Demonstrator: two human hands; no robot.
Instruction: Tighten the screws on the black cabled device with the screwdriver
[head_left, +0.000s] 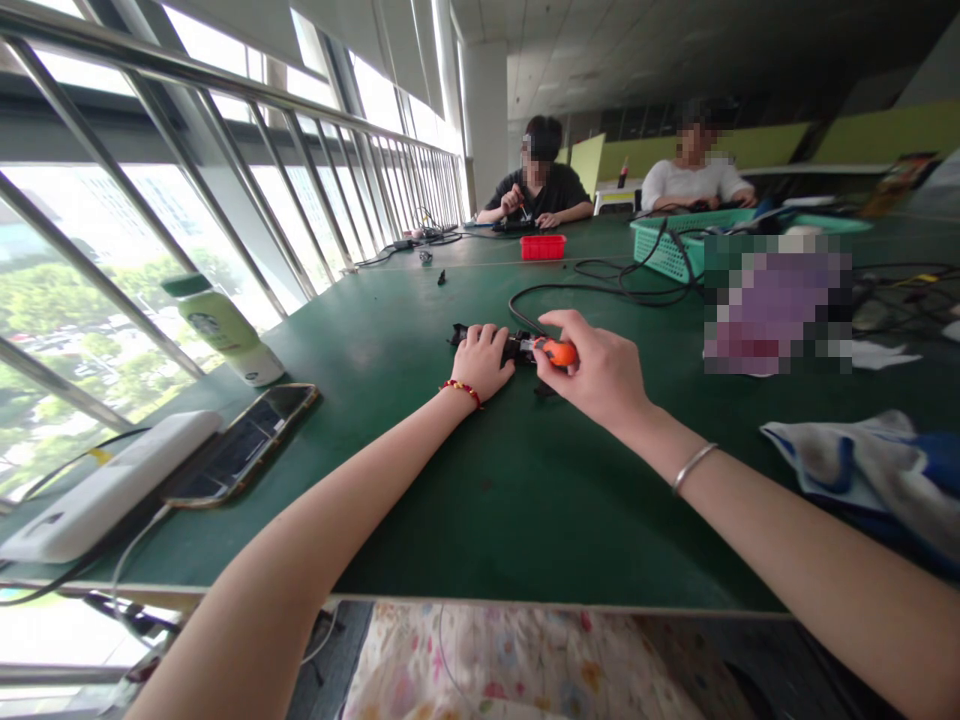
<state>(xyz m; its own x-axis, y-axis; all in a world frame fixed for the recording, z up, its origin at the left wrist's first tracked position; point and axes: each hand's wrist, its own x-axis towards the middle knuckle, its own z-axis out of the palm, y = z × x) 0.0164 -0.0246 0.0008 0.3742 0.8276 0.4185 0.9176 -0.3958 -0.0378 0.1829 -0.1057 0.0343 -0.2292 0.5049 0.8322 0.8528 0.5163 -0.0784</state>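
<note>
My left hand (484, 362) lies over a slim black device (459, 334) on the green table, its fingers curled down around it. Most of the device is hidden beneath that hand. In my right hand (600, 370) is a screwdriver (556, 352) with an orange and black handle, gripped between thumb and fingers. It lies nearly flat, its front end pointing left at the device's right end; its tip is too small to make out. A small dark piece (546, 390) sits on the table just below the screwdriver. A black cable (525, 292) runs close behind my right hand.
Left are a power strip (112, 490), a phone (244, 445) and a bottle (225, 330) by the railing. A red basket (543, 247) and green basket (664, 250) stand farther back. At right lies a blue-white cloth (862, 460). Two people (559, 185) sit across the table.
</note>
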